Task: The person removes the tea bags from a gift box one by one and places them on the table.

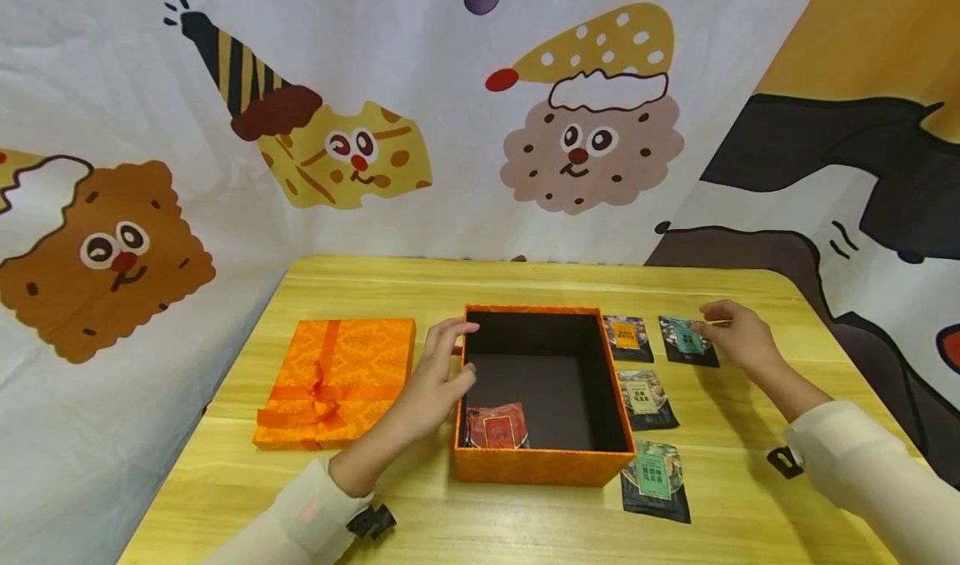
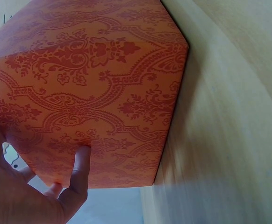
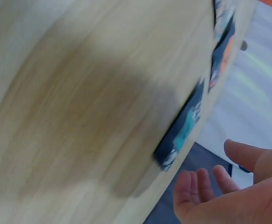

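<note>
An open orange box (image 1: pixel 534 463) with a dark inside stands on the table. My left hand (image 1: pixel 431 382) holds its left wall: a finger lies against the patterned outer side (image 2: pixel 103 107) in the left wrist view, while the index finger and thumb reach over the rim. Inside, at the near left corner, lies a red packet (image 1: pixel 497 429). My right hand (image 1: pixel 738 340) hovers by a dark packet with a teal label (image 1: pixel 686 342), its fingers loosely bent and apart. In the right wrist view a gap shows between that hand (image 3: pixel 234 186) and the packet (image 3: pixel 182 130).
Left of the box lies an orange lid (image 1: pixel 360 357) with a ribbon bow. Along the box's right side lie packets with an orange label (image 1: pixel 628 337), a pale yellow label (image 1: pixel 647 398) and a green label (image 1: pixel 654 477). A cartoon-printed cloth (image 1: pixel 450 232) hangs behind the table.
</note>
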Demonstrator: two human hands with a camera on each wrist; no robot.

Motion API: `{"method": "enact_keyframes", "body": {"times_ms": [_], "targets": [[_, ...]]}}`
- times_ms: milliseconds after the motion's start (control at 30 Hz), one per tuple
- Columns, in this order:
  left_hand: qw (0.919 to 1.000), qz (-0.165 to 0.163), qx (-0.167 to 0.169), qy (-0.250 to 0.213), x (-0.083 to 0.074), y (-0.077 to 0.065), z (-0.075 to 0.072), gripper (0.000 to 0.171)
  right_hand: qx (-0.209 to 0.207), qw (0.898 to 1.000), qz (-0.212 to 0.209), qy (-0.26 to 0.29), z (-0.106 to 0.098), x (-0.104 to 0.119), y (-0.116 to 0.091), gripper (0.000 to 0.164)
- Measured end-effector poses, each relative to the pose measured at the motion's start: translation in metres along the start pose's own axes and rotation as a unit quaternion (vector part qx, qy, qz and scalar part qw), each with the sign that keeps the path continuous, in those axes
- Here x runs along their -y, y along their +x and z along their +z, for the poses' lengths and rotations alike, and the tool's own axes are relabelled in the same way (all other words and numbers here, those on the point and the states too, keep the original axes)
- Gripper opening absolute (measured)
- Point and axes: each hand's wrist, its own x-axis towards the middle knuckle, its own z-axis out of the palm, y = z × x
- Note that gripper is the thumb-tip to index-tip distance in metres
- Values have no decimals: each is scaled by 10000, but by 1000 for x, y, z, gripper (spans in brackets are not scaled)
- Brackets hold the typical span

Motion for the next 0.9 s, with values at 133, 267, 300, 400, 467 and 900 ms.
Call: {"method": "enact_keyframes", "body": {"times_ms": [133,267,300,400,467,900], "targets": [[10000,20,5,-19,0,0,0,57,164,9992,-5,368,-1,3,-3,59],[10000,28,8,-30,1,0,0,57,347,9964,-10,774,-1,9,-6,61],[10000,28,11,-35,1,0,0,57,371,9959,-8,823,-1,10,-7,61],[10000,21,15,-26,1,0,0,57,458,9937,-34,1023,-2,15,-9,61],[10000,25,7,-24,1,0,0,57,521,9919,-74,1157,-3,18,-10,61],[10000,12,26,-4,1,0,0,57,845,9802,-279,1771,-2,40,-19,63]]}}
